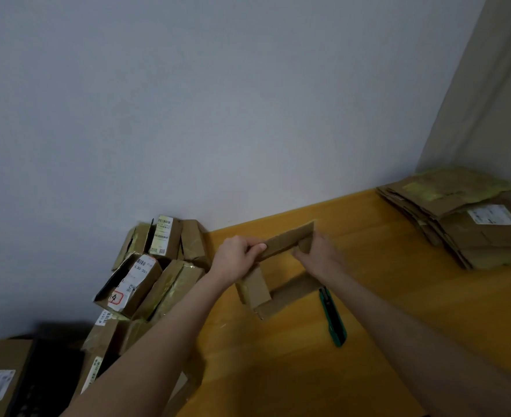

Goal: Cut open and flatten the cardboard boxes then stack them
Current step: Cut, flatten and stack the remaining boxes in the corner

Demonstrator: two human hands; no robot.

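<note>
Both hands have a grip on the same opened box (281, 266): the left hand (236, 257) is clenched round the near-left end of its far wall, thumb on top, and the right hand (315, 254) pinches the far-right corner of that wall, fingers tucked inside the cardboard. The box stands on the table (278, 356) as a hollow frame with the wood showing through its middle, so top and bottom look already cut open. Its corners sit askew, more a slanted parallelogram than a square.

My reading is that the cutting of this box is finished and the flattening is in hand. The next move seems to call for pushing the two held ends in opposite directions until the walls fold onto each other, then pressing the sheet flat and carrying it to the stack of flattened boxes (458, 218) at the far right of the table, well apart from the hands.

A green utility knife (334, 319) lies on the table just beside the box's near-right wall, under the right forearm. Whether its blade is out cannot be told.

Uncut boxes (146, 275) are heaped against the wall off the table's left edge; the lower ones are lost in shadow behind the left forearm. The frame crops the stack's right side.
</note>
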